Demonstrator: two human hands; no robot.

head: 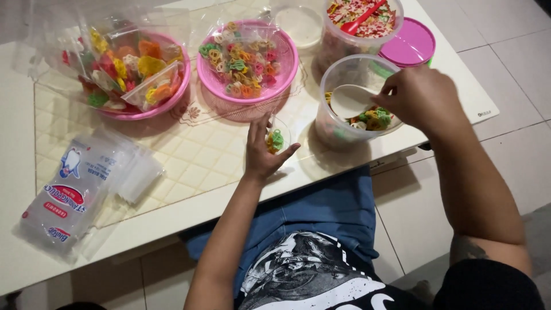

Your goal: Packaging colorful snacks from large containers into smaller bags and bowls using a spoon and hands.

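Your left hand [261, 150] rests on the worktop [189, 155] with its fingers curled loosely around a small clear bag [276, 138] that already holds a few green and orange crackers. The bag stands upright between thumb and fingers, mouth upward, just in front of the nearer pink basket [248, 60].

Your right hand [422, 97] is inside the rim of the clear tub [356, 103], fingers pinched together on the handle of a white spoon [350, 100]. The spoon's long axis runs roughly left to right, bowl pointing toward the bag. The bowl sits above the coloured crackers at the tub's bottom; whether it is loaded cannot be told.

Key relation: the bag lies to the left of the spoon bowl and slightly nearer to you, just beside the tub wall. The tub's rim stands between spoon and bag mouth, so the spoon must clear it before reaching the bag. The right hand is the one on the spoon; the left hand only steadies the bag.

Surroundings:
- A second pink basket [143, 72] at far left holds filled packets of crackers.
- A taller clear container [359, 26] behind the tub holds crackers and a red scoop [361, 20].
- A pink lid [410, 43] lies beside it.
- A pack of empty plastic bags [74, 192] lies well apart at the left.
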